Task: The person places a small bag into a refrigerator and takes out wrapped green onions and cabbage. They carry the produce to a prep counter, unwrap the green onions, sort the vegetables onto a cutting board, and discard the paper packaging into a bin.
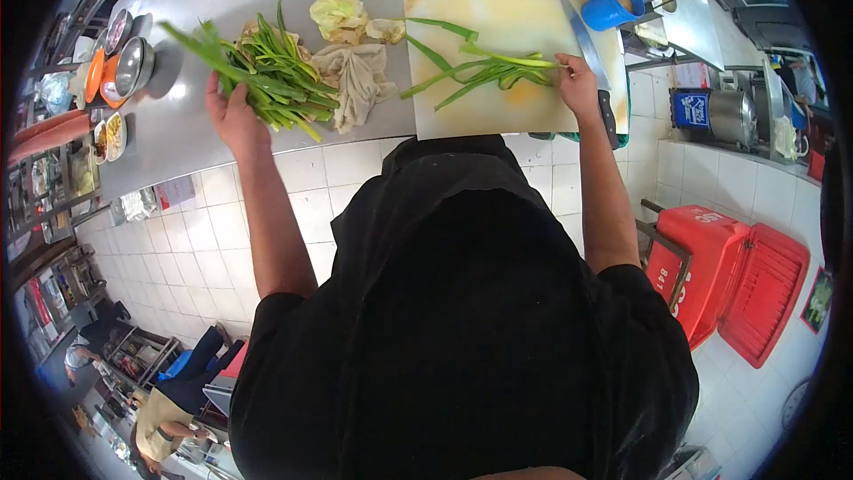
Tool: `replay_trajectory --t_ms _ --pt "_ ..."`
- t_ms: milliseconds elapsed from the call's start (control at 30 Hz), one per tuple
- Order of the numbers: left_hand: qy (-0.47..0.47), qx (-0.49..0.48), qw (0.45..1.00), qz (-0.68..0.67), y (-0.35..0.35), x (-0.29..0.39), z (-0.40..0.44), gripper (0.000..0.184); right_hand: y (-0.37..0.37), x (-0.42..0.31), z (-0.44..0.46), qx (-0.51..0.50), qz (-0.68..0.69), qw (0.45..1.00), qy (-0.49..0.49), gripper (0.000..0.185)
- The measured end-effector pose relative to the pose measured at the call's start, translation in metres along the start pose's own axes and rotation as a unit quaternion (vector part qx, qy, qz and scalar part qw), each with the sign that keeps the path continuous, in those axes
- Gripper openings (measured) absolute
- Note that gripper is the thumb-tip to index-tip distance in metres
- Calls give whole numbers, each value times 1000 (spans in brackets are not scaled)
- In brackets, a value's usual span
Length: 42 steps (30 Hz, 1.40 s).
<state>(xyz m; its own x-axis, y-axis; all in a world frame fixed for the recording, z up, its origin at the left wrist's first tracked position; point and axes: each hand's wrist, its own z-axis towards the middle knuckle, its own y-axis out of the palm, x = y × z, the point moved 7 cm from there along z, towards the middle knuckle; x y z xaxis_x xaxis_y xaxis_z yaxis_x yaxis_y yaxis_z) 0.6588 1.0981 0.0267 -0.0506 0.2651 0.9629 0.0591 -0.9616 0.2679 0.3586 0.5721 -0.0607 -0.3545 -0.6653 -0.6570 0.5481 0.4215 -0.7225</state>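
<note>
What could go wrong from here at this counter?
The right hand, pinching the green stalks, is close beside the knife and might get nicked. The open blue cup by the blade could be knocked and spill onto the cutting board. The knife's handle lies by the board's near edge, where a forearm might bump it.

White square tiles [311,213] cover the floor in the middle. White wall tiles [737,178] show at the right. A shiny metal table [191,138] runs across the top. Metal racks [142,356] stand at the lower left.
</note>
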Motion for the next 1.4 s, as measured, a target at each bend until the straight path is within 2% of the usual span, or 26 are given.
replay_trajectory --t_ms 33,100,133,167,200,233,300,367,400,467,500,533,567,600,633,667,733,800,900,933,1000,1067,1200,1300,1400 --pt "-2 -22 1000 -19 19 1 -10 52 -8 -12 1 21 -20 1000 -2 23" --pt "-30 -59 998 -12 60 -5 -37 54 -26 -45 4 57 47 997 17 23" --pt "-38 -74 996 36 78 -11 -53 56 -26 -53 3 70 86 993 29 23" --pt "-43 -91 991 86 101 -14 -70 57 -12 -54 5 39 192 980 32 21" --pt "-31 -111 991 70 121 -34 -81 57 -3 -73 5 -25 253 966 44 23" --pt "-110 -146 983 0 152 -38 -108 56 7 -99 1 -85 307 946 57 26" --pt "-100 -210 972 25 196 -55 -142 56 38 -129 -8 -194 363 908 83 35" --pt "-129 -267 954 48 233 -70 -174 56 57 -149 -17 -232 446 853 142 40" --pt "-142 -291 944 60 249 -78 -189 55 59 -142 -17 -242 471 831 168 37" --pt "-91 -355 923 119 270 -112 -209 57 76 -133 -19 -277 521 779 210 32" --pt "-16 -358 924 132 282 -113 -218 59 74 -127 -14 -191 569 772 207 28" --pt "61 -353 922 150 290 -111 -226 62 76 -109 -14 -201 513 821 153 26" --pt "75 -367 916 145 292 -121 -233 65 77 -90 -5 -210 459 859 89 23" --pt "90 -383 909 140 294 -128 -235 69 69 -84 3 -178 476 851 134 22" --pt "24 -388 911 141 295 -128 -241 71 53 -80 8 -146 487 842 182 20" --pt "-45 -392 909 136 294 -123 -248 72 37 -76 22 -148 401 894 136 21" --pt "-13 -364 912 189 281 -105 -247 69 18 -71 41 -151 199 968 16 23" --pt "33 -320 919 226 266 -97 -236 68 9 -76 51 -145 -35 981 -126 27" --pt "115 -211 935 262 213 -94 -198 66 29 -70 43 -158 -64 966 -193 33" --pt "136 -171 937 274 190 -89 -185 65 32 -69 42 -177 -54 965 -185 35" --pt "108 -99 957 252 138 -95 -157 55 34 -74 32 -220 -35 960 -168 39" --pt "90 -11 968 236 91 -80 -138 52 26 -79 29 -203 -33 964 -167 40" --pt "74 120 955 259 3 -67 -111 46 4 -115 29 -115 -9 978 -175 37" --pt "53 179 943 275 -48 -67 -96 42 24 -157 25 -125 73 977 -158 32" --pt "-5 198 946 256 -73 -71 -88 42 73 -222 0 -228 145 950 -157 29"
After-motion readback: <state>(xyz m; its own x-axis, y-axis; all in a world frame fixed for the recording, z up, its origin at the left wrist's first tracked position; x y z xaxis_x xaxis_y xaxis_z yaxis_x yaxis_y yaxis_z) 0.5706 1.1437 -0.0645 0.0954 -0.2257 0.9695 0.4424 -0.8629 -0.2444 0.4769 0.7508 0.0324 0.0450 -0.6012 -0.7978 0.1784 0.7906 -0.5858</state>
